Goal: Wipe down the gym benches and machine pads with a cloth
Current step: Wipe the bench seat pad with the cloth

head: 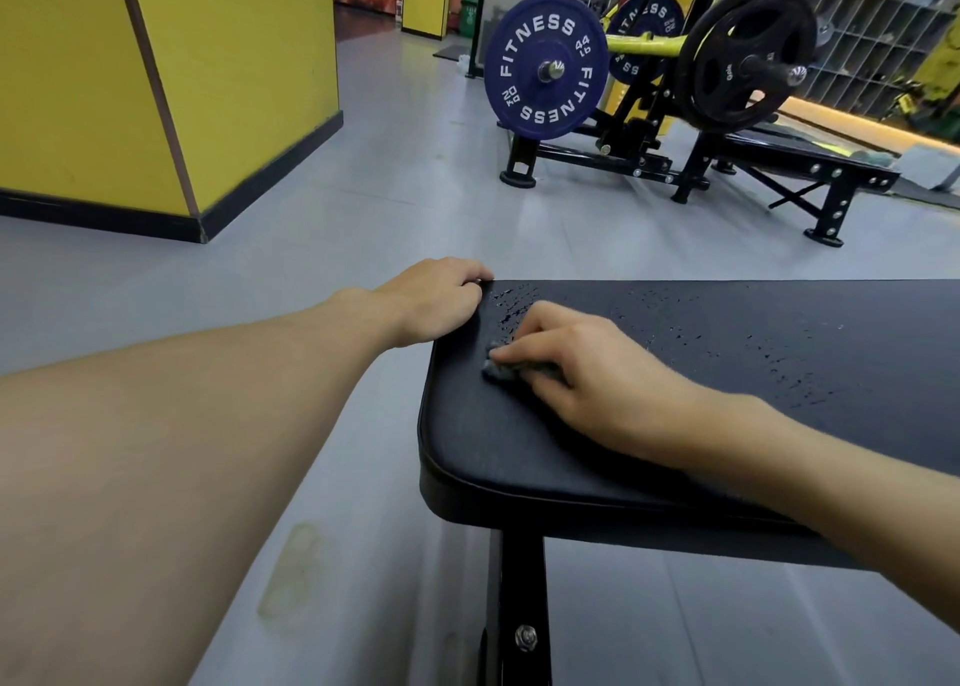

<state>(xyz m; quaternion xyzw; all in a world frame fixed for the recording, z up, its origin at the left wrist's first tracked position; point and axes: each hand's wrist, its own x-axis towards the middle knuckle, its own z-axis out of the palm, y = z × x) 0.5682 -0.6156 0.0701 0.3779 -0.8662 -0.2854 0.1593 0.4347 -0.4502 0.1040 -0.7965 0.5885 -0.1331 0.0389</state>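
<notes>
A black padded gym bench [727, 352] crosses the lower right of the head view, its left end nearest me, with droplets speckling its top. My right hand [587, 368] lies on the pad near that end, fingers curled over a small grey cloth [498, 368] that peeks out under the fingertips. My left hand [431, 295] grips the bench's far left corner, fingers curled over the edge. Most of the cloth is hidden under my right hand.
Grey floor surrounds the bench. A plate-loaded machine with a blue FITNESS weight plate [545, 66] and a black plate [743, 56] stands behind, beside another low black bench [810, 160]. A yellow wall block [171, 77] stands at left. The bench's black leg [519, 607] drops below.
</notes>
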